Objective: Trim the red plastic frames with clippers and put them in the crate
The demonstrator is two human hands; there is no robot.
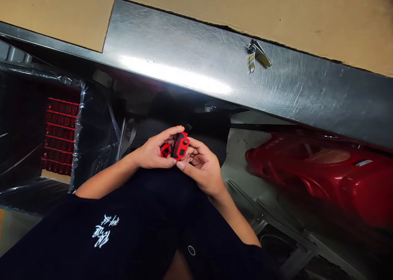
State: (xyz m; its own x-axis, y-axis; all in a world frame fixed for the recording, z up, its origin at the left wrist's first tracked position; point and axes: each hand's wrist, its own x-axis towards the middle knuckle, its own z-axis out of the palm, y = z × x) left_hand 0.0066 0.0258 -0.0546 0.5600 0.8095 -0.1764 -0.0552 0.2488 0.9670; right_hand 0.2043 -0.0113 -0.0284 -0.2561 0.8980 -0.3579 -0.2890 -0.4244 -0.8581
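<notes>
Just in front of my body, both hands are closed around a small red-and-black plastic housing (181, 146). My left hand (152, 151) grips it with the thumb below and the index finger on top. From the other side, my right hand (205, 165) holds it with the thumb at its lower edge and fingers behind. The side towards me has a round knob-like spot and a dark square. A second red-and-black piece (166, 150) rests inside my left hand, partly hidden by the fingers.
A scratched metal table edge (184, 46) runs across ahead, with cardboard sheets (61, 14) on it. Nail clippers (259, 55) lie open there. On the left, a plastic-lined container (78, 120) holds rows of red parts (59, 136). Low right is a large glossy red object (322, 165).
</notes>
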